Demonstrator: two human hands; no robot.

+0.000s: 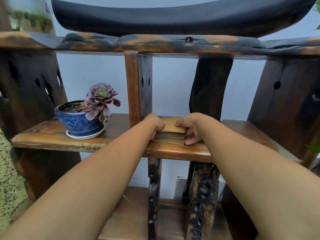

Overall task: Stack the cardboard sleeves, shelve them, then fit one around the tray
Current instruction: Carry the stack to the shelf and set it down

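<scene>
**Desk:** What does the frame show?

**Photographer:** A stack of flat brown cardboard sleeves (170, 135) sits on the middle plank of a dark rustic wooden shelf (174, 150), near its front edge, as a person steadies it with both hands. The left hand (155, 123) is curled against the stack's left side, fingertips over the top sleeve. The right hand (187, 127) pinches the right side, fingers on top and thumb low at the corner.

**Desk:** How will the stack handle?

**Photographer:** Light and fairly stiff, by the look of it, but the loose sheets could fan or slide. Clamping both short sides, as here, seems the safest hold; one sleeve should lift off by its top edge.

**Desk:** What surrounds it?

**Photographer:** Left of the stack stands a purple rosette succulent in a glazed blue ceramic pot (81, 119) on a white saucer. Just behind the stack rises a reddish wooden post (132, 87). Above lies a long curved black object (173, 16), possibly the tray, though its blurred edges leave that uncertain.
</scene>
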